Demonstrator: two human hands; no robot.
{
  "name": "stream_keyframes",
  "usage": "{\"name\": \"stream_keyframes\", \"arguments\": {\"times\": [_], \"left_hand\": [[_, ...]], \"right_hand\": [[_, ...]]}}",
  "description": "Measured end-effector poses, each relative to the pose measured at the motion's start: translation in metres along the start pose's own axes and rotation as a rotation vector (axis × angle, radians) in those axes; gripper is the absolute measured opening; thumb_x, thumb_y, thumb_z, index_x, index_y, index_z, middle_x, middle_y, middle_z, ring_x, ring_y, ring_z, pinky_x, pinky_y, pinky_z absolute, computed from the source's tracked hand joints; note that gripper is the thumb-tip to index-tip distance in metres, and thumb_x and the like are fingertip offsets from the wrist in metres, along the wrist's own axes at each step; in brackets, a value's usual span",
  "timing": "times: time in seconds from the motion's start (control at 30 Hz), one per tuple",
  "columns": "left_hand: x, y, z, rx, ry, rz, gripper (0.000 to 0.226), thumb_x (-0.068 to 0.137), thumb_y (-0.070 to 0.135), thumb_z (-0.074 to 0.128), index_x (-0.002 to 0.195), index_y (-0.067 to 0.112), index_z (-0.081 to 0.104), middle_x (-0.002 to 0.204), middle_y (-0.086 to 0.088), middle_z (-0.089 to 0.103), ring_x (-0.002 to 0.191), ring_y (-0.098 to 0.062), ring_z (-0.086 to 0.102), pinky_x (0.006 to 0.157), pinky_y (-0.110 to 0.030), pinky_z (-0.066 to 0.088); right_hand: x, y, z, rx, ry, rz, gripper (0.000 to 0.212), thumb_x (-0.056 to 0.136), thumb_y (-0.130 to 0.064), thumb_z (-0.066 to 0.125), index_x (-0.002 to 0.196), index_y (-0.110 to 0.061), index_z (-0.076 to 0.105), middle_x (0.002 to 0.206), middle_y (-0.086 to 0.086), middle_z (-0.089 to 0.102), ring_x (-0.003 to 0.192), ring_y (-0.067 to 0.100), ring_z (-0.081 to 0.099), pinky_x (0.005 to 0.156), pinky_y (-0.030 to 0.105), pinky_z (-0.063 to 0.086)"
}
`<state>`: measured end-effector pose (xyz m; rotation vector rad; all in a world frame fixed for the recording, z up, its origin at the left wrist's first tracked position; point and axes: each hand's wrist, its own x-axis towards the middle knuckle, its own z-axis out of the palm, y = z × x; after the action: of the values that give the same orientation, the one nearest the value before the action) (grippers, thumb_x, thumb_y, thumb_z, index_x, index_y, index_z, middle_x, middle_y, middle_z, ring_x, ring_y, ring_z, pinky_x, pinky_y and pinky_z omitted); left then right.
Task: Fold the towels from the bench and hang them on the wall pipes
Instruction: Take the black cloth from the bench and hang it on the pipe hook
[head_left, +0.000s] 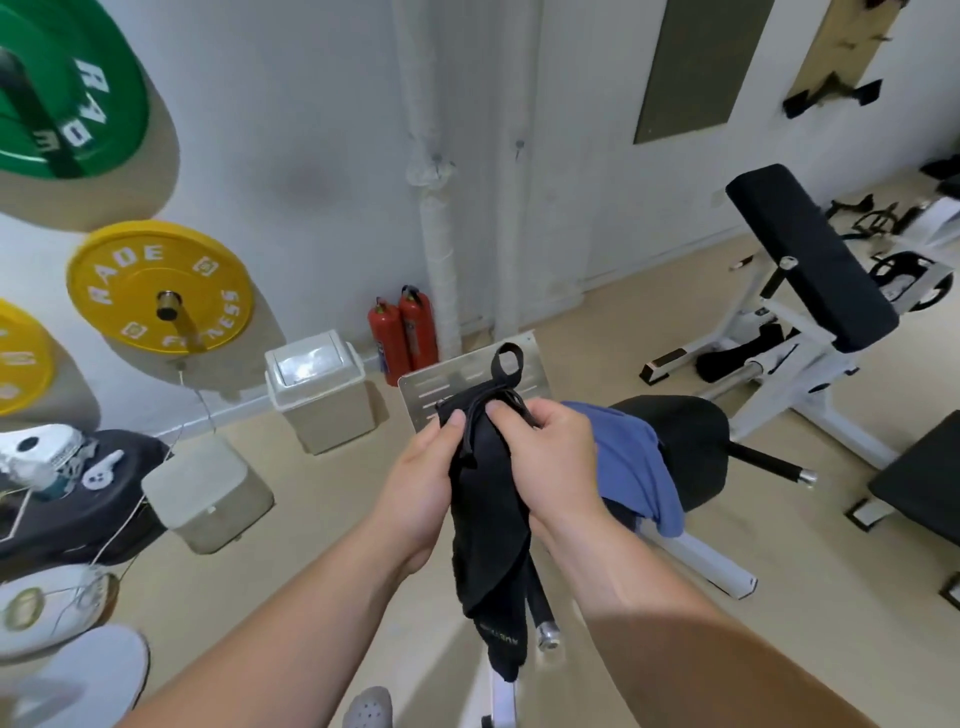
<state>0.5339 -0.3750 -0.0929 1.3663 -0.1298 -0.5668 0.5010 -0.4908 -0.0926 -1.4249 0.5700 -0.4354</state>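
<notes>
Gripping black towel (488, 499) both hands; beige floor (597, 322), white wall (311, 130).

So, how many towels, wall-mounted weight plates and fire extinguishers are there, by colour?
Black fabric towel: 1
Blue fabric towel: 1
Green round weight plate: 1
Yellow round weight plates: 2
Red cylindrical fire extinguishers: 2
Total: 7

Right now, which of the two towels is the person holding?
The black towel, gripped near its top by the left hand and right hand; the blue towel lies draped over the bench.
</notes>
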Motion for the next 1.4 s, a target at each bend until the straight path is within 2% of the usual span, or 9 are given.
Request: {"name": "stream_keyframes", "arguments": {"times": [0.2, 0.4, 0.5, 0.67, 0.77, 0.87, 1.07, 1.27, 1.4], "left_hand": [[0.01, 0.007, -0.026, 0.094, -0.021, 0.121, 0.022, 0.102, 0.008, 0.053, 0.118, 0.018, 0.066, 0.108, 0.001, 0.078, 0.102, -0.012, 0.073, 0.078, -0.02, 0.055], [0.058, 0.028, -0.099, 0.054, 0.102, 0.117, 0.023, 0.106, 0.016, 0.047, 0.115, 0.018, 0.068, 0.107, -0.002, 0.079, 0.102, -0.019, 0.074, 0.082, -0.027, 0.057], [0.089, 0.044, -0.146, 0.042, 0.137, 0.103, 0.022, 0.106, 0.023, 0.048, 0.112, 0.019, 0.069, 0.104, -0.003, 0.079, 0.099, -0.022, 0.075, 0.083, -0.035, 0.057], [0.138, 0.079, -0.219, 0.081, 0.12, 0.11, 0.024, 0.106, 0.025, 0.048, 0.117, 0.018, 0.068, 0.106, -0.003, 0.078, 0.1, -0.02, 0.074, 0.087, -0.038, 0.059], [0.162, 0.095, -0.255, 0.106, 0.112, 0.111, 0.022, 0.106, 0.024, 0.048, 0.117, 0.02, 0.067, 0.106, -0.001, 0.078, 0.098, -0.018, 0.074, 0.082, -0.033, 0.059], [0.183, 0.107, -0.28, 0.169, 0.096, 0.108, 0.022, 0.107, 0.024, 0.047, 0.114, 0.02, 0.067, 0.102, 0.002, 0.078, 0.094, -0.015, 0.074, 0.078, -0.03, 0.056], [0.225, 0.122, -0.303, 0.314, 0.008, 0.063, 0.021, 0.105, 0.019, 0.05, 0.11, 0.028, 0.068, 0.105, 0.004, 0.077, 0.102, -0.017, 0.071, 0.09, -0.034, 0.056], [0.294, 0.13, -0.303, 0.496, -0.027, 0.008, 0.018, 0.099, 0.016, 0.049, 0.094, 0.01, 0.066, 0.082, -0.009, 0.068, 0.078, -0.02, 0.061, 0.071, -0.036, 0.046], [0.358, 0.138, -0.287, 0.597, -0.021, 0.019, 0.02, 0.096, 0.014, 0.047, 0.092, 0.008, 0.066, 0.079, -0.018, 0.065, 0.07, -0.016, 0.056, 0.065, -0.035, 0.044]], "right_hand": [[0.012, 0.009, 0.039, 0.027, 0.017, -0.005, 0.037, 0.077, -0.035, 0.073, 0.071, 0.0, 0.063, 0.076, 0.031, 0.064, 0.064, 0.024, 0.058, 0.064, 0.05, 0.053], [0.04, 0.013, 0.102, 0.015, -0.116, 0.012, 0.008, 0.086, -0.018, 0.076, 0.09, -0.012, 0.072, 0.088, 0.018, 0.076, 0.086, 0.027, 0.074, 0.083, 0.046, 0.058], [0.051, 0.011, 0.144, 0.03, -0.229, 0.074, 0.02, 0.088, -0.001, 0.074, 0.107, -0.003, 0.066, 0.095, 0.018, 0.077, 0.085, 0.028, 0.075, 0.077, 0.037, 0.062], [0.077, 0.024, 0.218, -0.143, -0.327, 0.069, 0.017, 0.097, -0.005, 0.062, 0.112, -0.006, 0.07, 0.103, 0.013, 0.078, 0.099, 0.029, 0.074, 0.088, 0.042, 0.058], [0.094, 0.026, 0.254, -0.202, -0.317, 0.072, 0.008, 0.098, -0.01, 0.062, 0.095, -0.011, 0.07, 0.087, 0.006, 0.077, 0.079, 0.018, 0.07, 0.071, 0.033, 0.055], [0.113, 0.026, 0.28, -0.344, -0.225, 0.004, 0.014, 0.091, -0.022, 0.072, 0.081, -0.017, 0.063, 0.068, -0.007, 0.055, 0.063, 0.009, 0.049, 0.064, 0.026, 0.041], [0.164, -0.005, 0.308, -0.085, -0.165, -0.053, 0.025, 0.096, -0.023, 0.067, 0.121, -0.026, 0.064, 0.101, -0.006, 0.072, 0.089, 0.004, 0.067, 0.077, 0.018, 0.052], [0.244, -0.002, 0.311, 0.041, -0.163, 0.044, 0.019, 0.098, -0.011, 0.064, 0.117, -0.012, 0.068, 0.082, 0.0, 0.074, 0.08, 0.014, 0.067, 0.076, 0.03, 0.055], [0.31, -0.003, 0.305, 0.128, -0.217, 0.107, 0.019, 0.097, -0.02, 0.066, 0.115, -0.016, 0.07, 0.095, 0.0, 0.074, 0.087, 0.015, 0.068, 0.077, 0.032, 0.057]]}}
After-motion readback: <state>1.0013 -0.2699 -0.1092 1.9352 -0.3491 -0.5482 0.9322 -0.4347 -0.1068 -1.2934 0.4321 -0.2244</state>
